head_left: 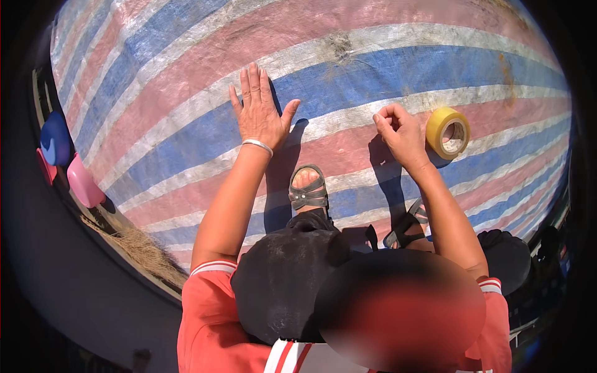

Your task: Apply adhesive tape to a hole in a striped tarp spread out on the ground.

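My left hand (261, 115), with a pale bangle (257, 145) at the wrist, is stretched out palm down over a striped tarp (205, 118) of red, white and blue. Its fingers are straight and the thumb is spread; I cannot tell whether the palm touches the sheet. My right hand (401, 133) is closed, thumb and forefinger brought together in a pinch. Anything between those fingertips is too small to make out. Just right of that hand, a roll of yellowish clear packing tape (435, 125) stands on the tarp, its core showing.
My sandalled foot (309, 189) rests on the tarp between my arms, the other partly hidden at right. Beyond the left edge are a blue plastic thing (55, 140), a pink one (85, 181) and dry straw (146, 248). A dark stain (339, 43) marks the far part.
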`<action>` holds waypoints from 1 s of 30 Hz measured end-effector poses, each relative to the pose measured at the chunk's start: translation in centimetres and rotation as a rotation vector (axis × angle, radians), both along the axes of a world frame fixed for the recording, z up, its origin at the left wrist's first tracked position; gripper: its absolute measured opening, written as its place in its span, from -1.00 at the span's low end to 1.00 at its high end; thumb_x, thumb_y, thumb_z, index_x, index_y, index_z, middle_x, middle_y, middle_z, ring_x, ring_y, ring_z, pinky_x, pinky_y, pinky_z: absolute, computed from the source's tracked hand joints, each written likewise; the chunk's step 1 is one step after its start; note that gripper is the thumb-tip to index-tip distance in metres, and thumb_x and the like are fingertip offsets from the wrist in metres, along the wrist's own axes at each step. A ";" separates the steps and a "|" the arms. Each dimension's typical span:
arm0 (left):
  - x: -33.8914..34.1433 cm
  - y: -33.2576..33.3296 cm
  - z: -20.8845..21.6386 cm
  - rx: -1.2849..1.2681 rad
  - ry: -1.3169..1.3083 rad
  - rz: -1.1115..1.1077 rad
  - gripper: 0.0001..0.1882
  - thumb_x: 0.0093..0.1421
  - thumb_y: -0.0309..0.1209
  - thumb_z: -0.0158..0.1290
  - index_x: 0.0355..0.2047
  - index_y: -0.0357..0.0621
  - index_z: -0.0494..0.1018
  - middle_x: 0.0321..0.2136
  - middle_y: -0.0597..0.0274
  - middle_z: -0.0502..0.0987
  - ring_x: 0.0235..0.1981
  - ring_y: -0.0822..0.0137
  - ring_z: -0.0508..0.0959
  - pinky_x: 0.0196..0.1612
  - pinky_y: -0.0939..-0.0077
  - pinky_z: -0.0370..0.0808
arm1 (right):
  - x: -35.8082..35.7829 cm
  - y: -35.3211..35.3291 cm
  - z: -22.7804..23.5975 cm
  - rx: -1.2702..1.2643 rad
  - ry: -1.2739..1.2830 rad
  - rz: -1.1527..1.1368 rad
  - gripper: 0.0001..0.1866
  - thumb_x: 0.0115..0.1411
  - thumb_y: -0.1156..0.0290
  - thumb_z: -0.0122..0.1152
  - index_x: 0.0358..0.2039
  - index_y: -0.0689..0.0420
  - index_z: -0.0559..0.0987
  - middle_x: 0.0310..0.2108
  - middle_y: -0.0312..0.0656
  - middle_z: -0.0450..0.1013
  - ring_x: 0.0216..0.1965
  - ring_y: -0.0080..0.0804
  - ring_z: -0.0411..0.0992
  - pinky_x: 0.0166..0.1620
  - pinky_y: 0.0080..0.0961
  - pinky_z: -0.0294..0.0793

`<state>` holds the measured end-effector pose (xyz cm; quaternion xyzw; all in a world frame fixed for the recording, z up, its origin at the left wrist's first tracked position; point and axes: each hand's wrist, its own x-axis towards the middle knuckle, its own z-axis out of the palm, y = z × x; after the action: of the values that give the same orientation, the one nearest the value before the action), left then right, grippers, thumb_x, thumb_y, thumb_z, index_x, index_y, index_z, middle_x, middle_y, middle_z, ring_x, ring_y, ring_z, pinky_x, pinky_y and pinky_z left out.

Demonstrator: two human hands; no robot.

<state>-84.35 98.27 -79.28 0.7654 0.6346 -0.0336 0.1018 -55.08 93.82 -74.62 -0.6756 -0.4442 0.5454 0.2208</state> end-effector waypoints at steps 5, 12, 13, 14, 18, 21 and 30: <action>2.4 -2.2 -1.1 -0.139 -0.159 -0.233 0.01 0.26 0.30 -0.19 0.43 -0.26 -0.06 0.48 0.05 -0.15 0.50 0.08 -0.23 0.45 -0.06 -0.38 | 0.0 -0.9 0.0 -0.044 -0.017 -0.007 -0.81 0.27 0.33 0.24 -0.33 0.20 0.54 -0.56 -0.35 0.47 -0.52 -0.70 0.36 -0.40 -0.64 0.39; 5.4 1.6 -1.2 -0.014 -0.235 -0.183 0.00 0.24 0.31 -0.16 0.41 -0.22 0.00 0.46 0.04 -0.07 0.49 0.02 -0.17 0.47 0.03 -0.31 | 0.2 -1.2 0.3 0.033 -0.037 -0.103 -0.85 0.26 0.40 0.26 -0.35 0.22 0.53 -0.56 -0.39 0.43 -0.53 -0.75 0.31 -0.44 -0.70 0.35; 6.9 3.4 -1.2 0.015 -0.323 -0.337 0.01 0.23 0.34 -0.18 0.41 -0.22 0.00 0.46 0.04 -0.06 0.49 0.03 -0.16 0.47 0.08 -0.29 | 0.3 -1.7 0.6 0.016 -0.042 -0.102 -0.85 0.26 0.40 0.26 -0.35 0.22 0.53 -0.56 -0.39 0.43 -0.53 -0.75 0.31 -0.44 -0.70 0.35; 8.9 4.8 -1.4 0.004 -0.279 -0.465 0.02 0.23 0.36 -0.21 0.41 -0.22 0.00 0.45 0.05 -0.05 0.48 0.03 -0.15 0.48 0.12 -0.28 | 0.4 -2.1 0.9 0.010 0.014 -0.141 -0.85 0.26 0.41 0.25 -0.34 0.22 0.52 -0.56 -0.41 0.42 -0.53 -0.76 0.30 -0.44 -0.71 0.34; 15.2 8.9 -4.1 0.073 -0.269 -0.720 0.04 0.23 0.41 -0.31 0.42 -0.21 -0.01 0.45 0.06 -0.03 0.48 0.05 -0.13 0.49 0.18 -0.27 | -0.4 -2.6 2.2 0.020 0.056 -0.149 -0.87 0.28 0.43 0.23 -0.33 0.20 0.51 -0.56 -0.44 0.40 -0.53 -0.77 0.30 -0.45 -0.74 0.32; 18.1 9.5 -3.8 0.093 -0.172 -0.700 0.03 0.24 0.41 -0.35 0.41 -0.21 0.01 0.44 0.05 -0.02 0.48 0.07 -0.14 0.49 0.21 -0.28 | 0.7 -2.4 3.3 0.037 0.024 -0.131 -0.88 0.27 0.44 0.25 -0.35 0.20 0.51 -0.56 -0.44 0.40 -0.54 -0.77 0.30 -0.45 -0.74 0.32; 14.1 10.6 -4.1 0.139 -0.237 -0.563 -0.01 0.26 0.37 -0.29 0.40 -0.21 0.03 0.44 0.06 -0.02 0.48 0.10 -0.11 0.49 0.24 -0.21 | 7.5 -3.2 3.0 0.124 -0.227 -0.243 -0.88 0.30 0.43 0.22 -0.31 0.20 0.50 -0.57 -0.40 0.40 -0.53 -0.75 0.34 -0.44 -0.70 0.35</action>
<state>-70.26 108.86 -83.38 0.9148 0.3822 0.0726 0.1091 -47.54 90.58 -71.63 -0.7668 -0.4140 0.4064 0.2748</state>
